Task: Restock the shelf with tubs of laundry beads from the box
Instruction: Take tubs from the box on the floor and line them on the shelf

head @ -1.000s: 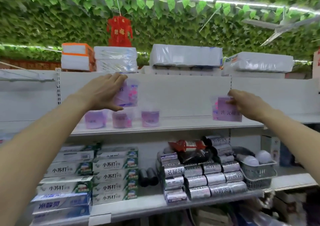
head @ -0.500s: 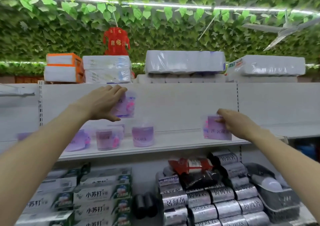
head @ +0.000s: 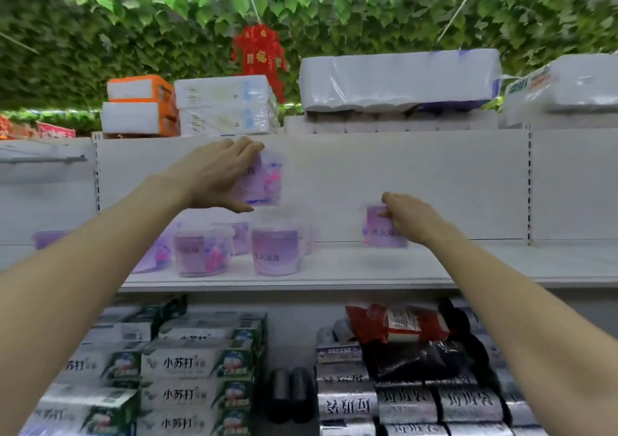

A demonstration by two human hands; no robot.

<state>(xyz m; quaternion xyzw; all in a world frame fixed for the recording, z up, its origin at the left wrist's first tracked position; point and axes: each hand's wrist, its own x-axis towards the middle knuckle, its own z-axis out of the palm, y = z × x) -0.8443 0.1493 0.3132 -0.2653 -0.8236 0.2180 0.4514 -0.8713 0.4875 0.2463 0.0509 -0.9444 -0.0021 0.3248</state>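
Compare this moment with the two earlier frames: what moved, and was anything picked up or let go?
The right hand has carried the right tub leftward, away from the shelf upright and toward the standing tubs, low over the shelf. Nothing was newly taken or let go. The left hand still holds the left tub above the standing tubs, which have not moved.

Two bare arms, uncovered from the picture's edge to the fingertips.
The left forearm (head: 83, 268) and the right forearm (head: 521, 322) show as plain, bare limbs. They look broad where the wide lens catches them at the lower corners and narrow toward the wrists. The left hand (head: 214, 174) and the right hand (head: 413, 221) are likewise bare, with slim fingers and smooth knuckles; blur softens finer detail.
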